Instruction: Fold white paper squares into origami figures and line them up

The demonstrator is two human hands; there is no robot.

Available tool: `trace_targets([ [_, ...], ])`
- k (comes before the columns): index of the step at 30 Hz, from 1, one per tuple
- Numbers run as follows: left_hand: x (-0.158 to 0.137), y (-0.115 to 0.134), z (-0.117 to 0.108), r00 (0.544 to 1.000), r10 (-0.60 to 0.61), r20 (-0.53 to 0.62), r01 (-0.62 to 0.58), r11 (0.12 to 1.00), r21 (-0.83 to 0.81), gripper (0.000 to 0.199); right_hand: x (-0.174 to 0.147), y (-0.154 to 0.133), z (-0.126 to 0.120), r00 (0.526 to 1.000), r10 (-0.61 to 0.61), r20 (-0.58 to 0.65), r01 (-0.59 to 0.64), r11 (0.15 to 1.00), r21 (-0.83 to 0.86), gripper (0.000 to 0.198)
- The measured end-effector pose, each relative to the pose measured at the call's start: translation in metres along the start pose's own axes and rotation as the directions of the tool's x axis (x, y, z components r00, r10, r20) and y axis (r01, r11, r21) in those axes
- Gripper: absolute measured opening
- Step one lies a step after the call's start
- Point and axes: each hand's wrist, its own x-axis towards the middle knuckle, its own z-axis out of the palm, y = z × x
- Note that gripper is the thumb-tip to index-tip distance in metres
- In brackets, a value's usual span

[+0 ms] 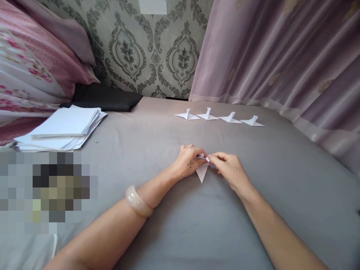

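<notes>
Between my two hands is a small piece of folded white paper, one pointed end toward me. My left hand, with a pale bangle on its forearm, pinches the paper from the left, its fingers curled over the top. From the right, my right hand pinches the paper's upper right edge between thumb and fingertips. Part of the paper is hidden under the fingers. Farther back stand several folded white paper figures in a row, each with a raised narrow neck and flat pointed sides.
A stack of white paper sheets lies at the left on the grey bedsheet. Behind it is a folded black cloth or bag. A blurred-out patch covers the left edge. Pink curtains hang at the right and left.
</notes>
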Motion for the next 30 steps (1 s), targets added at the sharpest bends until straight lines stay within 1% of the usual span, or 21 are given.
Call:
trace_targets([
  [2, 0.001, -0.001, 0.000, 1.000, -0.006, -0.003, 0.006, 1.000, -0.009, 0.009, 0.002, -0.001, -0.001, 0.993, 0.098, 0.061, -0.105, 0.988, 0.115, 0.018],
  [4, 0.001, -0.002, 0.000, 1.000, -0.004, 0.000, 0.004, 1.000, -0.024, 0.009, 0.003, -0.002, -0.002, 0.981, 0.162, 0.110, -0.184, 0.957, 0.224, 0.017],
  [7, 0.001, -0.002, 0.000, 1.000, 0.017, 0.007, -0.017, 0.999, -0.052, 0.010, 0.005, -0.001, -0.003, 0.962, 0.208, 0.178, -0.262, 0.890, 0.373, 0.015],
  [9, 0.001, -0.003, 0.000, 0.999, 0.036, 0.017, -0.035, 0.997, -0.062, 0.011, 0.006, 0.002, -0.004, 0.949, 0.227, 0.220, -0.302, 0.855, 0.422, 0.015],
  [11, 0.001, -0.003, 0.000, 0.999, 0.044, 0.021, -0.042, 0.997, -0.066, 0.012, 0.008, 0.005, -0.006, 0.937, 0.243, 0.249, -0.333, 0.837, 0.434, 0.015],
  [14, 0.001, -0.004, -0.001, 0.999, 0.034, 0.030, -0.032, 0.997, -0.066, 0.013, 0.009, 0.009, -0.007, 0.933, 0.249, 0.258, -0.341, 0.839, 0.423, 0.019],
  [19, 0.001, -0.005, -0.001, 0.999, -0.002, 0.053, 0.006, 0.997, -0.076, 0.016, 0.006, 0.010, -0.006, 0.945, 0.236, 0.226, -0.311, 0.861, 0.403, 0.024],
  [21, 0.002, -0.005, -0.001, 0.998, -0.004, 0.055, 0.008, 0.997, -0.076, 0.016, 0.004, 0.009, -0.006, 0.947, 0.237, 0.219, -0.308, 0.867, 0.393, 0.024],
  [26, 0.001, -0.004, -0.001, 0.998, 0.012, 0.056, -0.007, 0.996, -0.087, 0.015, 0.000, 0.002, -0.006, 0.960, 0.239, 0.144, -0.275, 0.902, 0.334, 0.019],
  [28, 0.001, -0.005, -0.001, 0.998, 0.021, 0.053, -0.016, 0.995, -0.096, 0.016, 0.000, 0.001, -0.006, 0.954, 0.253, 0.160, -0.294, 0.890, 0.348, 0.017],
  [30, 0.001, -0.006, -0.001, 0.999, 0.025, 0.044, -0.021, 0.994, -0.103, 0.017, 0.003, 0.003, -0.006, 0.938, 0.273, 0.215, -0.338, 0.861, 0.380, 0.015],
])
